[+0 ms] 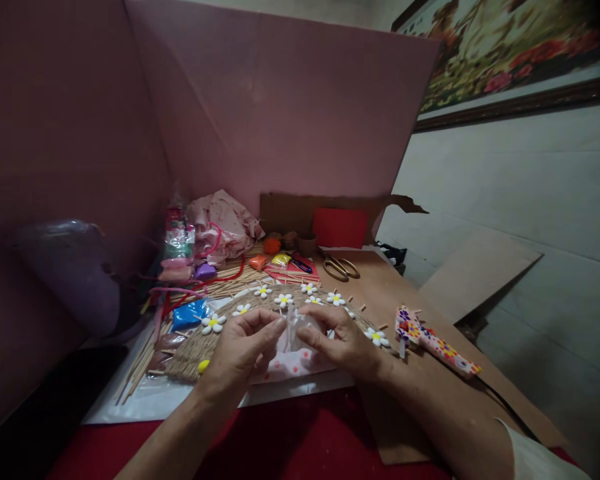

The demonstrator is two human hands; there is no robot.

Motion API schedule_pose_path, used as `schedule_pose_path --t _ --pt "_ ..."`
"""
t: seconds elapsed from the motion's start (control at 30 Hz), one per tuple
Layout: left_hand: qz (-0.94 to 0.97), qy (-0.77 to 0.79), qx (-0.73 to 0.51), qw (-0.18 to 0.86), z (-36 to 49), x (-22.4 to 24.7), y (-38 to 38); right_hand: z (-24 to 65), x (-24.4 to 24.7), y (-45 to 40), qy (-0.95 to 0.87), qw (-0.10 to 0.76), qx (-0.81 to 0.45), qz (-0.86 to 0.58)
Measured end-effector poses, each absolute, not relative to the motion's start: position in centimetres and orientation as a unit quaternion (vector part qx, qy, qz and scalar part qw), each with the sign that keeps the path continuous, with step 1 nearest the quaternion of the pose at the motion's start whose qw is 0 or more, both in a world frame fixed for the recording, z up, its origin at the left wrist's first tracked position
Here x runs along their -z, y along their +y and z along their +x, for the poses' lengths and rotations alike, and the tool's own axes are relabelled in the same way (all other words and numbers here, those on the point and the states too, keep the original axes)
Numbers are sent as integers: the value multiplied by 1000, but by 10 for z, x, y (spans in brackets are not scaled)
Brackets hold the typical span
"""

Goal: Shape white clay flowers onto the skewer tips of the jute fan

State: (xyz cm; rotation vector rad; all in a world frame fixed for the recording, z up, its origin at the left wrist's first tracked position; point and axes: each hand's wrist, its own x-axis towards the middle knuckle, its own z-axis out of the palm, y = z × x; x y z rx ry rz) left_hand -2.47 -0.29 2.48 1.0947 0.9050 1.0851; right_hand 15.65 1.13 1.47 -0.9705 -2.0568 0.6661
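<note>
Both hands are over a woven twine piece (190, 353) decorated with white clay daisies (213, 324) that have yellow centres. My left hand (253, 340) has thumb and forefinger pinched together at the edge of a thin clear plastic bag (293, 330). Opposite it, my right hand (337, 337) is curled round the other side of the bag, which looks to have something white inside. Beneath the hands lies pink fabric with red dots (300, 363). A yellow clay ball (203, 367) sits at the twine piece's lower left.
Gold-handled scissors (341, 268) and a flowered glue gun (435, 343) lie to the right on brown board (405, 393). Blue clay (189, 313), orange clay (258, 262), thin sticks (137, 367) and crumpled pink fabric (225, 223) are at the left and back.
</note>
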Motion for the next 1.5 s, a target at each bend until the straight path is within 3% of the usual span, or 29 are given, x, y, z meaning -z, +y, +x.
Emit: schedule_pose_path --t 0.3,0.77,1.5 --pt "637 451 -449 435 -26 -22 -5 159 -18 10 -817 385 -219 -370" --pt "561 410 -406 594 -29 -27 -8 165 -16 17 -788 388 -318 -356" --pt "595 417 -445 525 -23 -31 -9 165 -17 15 -807 398 -218 -379"
